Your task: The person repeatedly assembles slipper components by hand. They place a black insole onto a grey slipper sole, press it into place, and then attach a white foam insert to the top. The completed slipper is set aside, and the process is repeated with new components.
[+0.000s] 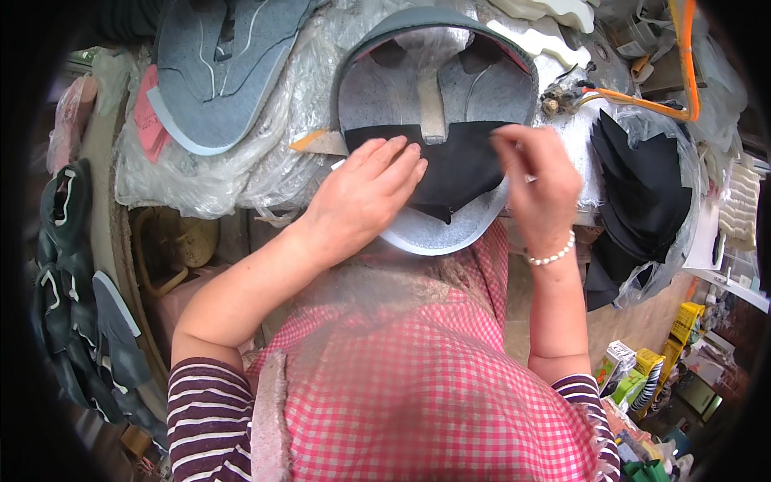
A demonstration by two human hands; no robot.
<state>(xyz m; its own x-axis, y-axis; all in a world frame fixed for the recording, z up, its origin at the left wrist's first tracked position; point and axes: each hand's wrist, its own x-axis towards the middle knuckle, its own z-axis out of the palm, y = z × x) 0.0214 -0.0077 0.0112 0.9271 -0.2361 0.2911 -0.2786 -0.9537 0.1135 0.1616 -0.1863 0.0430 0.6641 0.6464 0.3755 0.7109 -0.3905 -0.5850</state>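
A grey moulded shell with a dark rim lies in front of me, a pale strap running down its middle. A notched black sheet covers part of it, its notch around the strap's lower end. My left hand rests with outstretched fingers on the sheet's left part. At the sheet's right corner is my right hand, slightly blurred, fingers curled together; anything between them is hidden. A bead bracelet circles that wrist.
Another grey shell lies on plastic film at left. Stacked black sheets hang at right, below an orange tube. Dark pieces with white cords are at far left. Small boxes stand lower right.
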